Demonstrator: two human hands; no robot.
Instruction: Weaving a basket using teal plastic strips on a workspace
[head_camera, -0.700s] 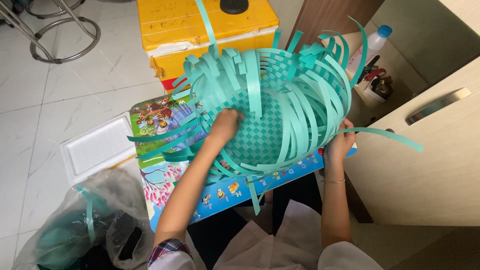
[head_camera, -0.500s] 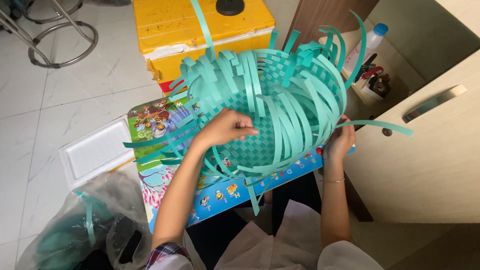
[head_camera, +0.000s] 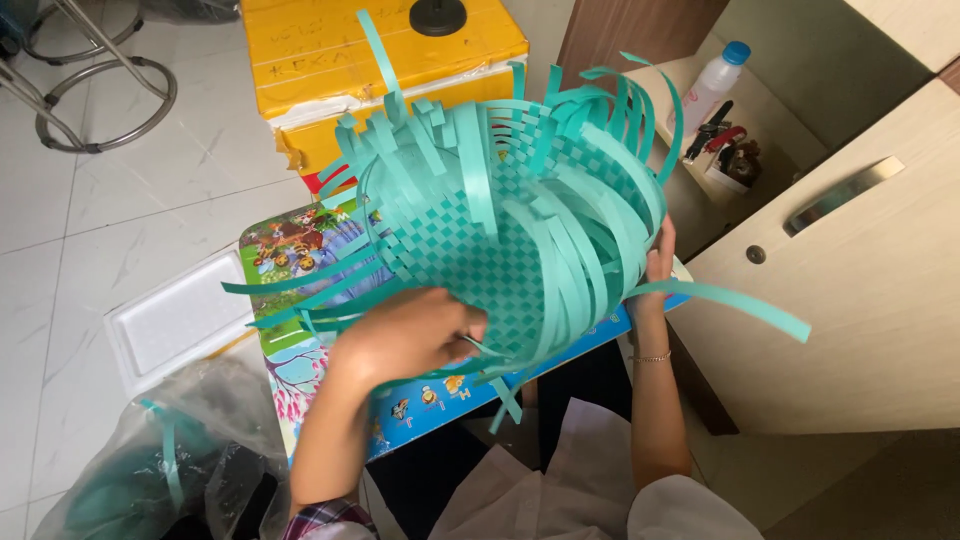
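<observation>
— Head view, from nine o'clock: what is the left hand (head_camera: 405, 335) doing?
— Its fingers are pinched on a loose teal strip (head_camera: 478, 347) at the woven basket's (head_camera: 500, 240) six o'clock edge.
— And at three o'clock?
— The right hand (head_camera: 658, 262) grips the basket's outer wall, holding it tilted above the colourful mat (head_camera: 300, 250).

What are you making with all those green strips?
A person is weaving a basket out of teal strips. The left hand pinches a loose strip at the near edge, and the right hand steadies the far side. The bottom is woven into a checker pattern, but many strip ends poke out loose all round. It sits over a colourful picture mat, with a yellow box behind.
</observation>
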